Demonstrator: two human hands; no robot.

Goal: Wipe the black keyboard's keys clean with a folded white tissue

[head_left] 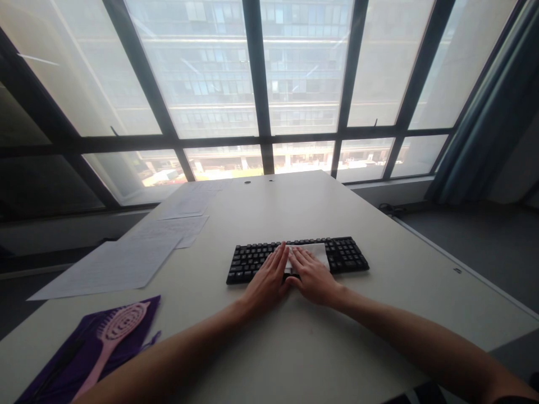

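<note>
A black keyboard point(349, 255) lies across the white table in front of me. On its middle keys rests a folded white tissue or cloth point(320, 253); I cannot tell which. My right hand point(311, 274) lies flat over the cloth, fingers stretched out, pressing it against the keys. Close beside it, my left hand point(269, 276) is stretched out flat with fingers together over the keyboard, its fingertips at the cloth's left edge. The two hands touch near the thumbs and fingertips. Keys beneath the palms are hidden.
Printed paper sheets point(122, 261) spread along the table's left side. A pink hairbrush point(122, 322) lies on a purple drawstring pouch point(80, 342) at the near left, next to a dark slim object. Large windows point(219, 67) stand behind the table point(303, 207); a blue curtain point(480, 123) hangs at right.
</note>
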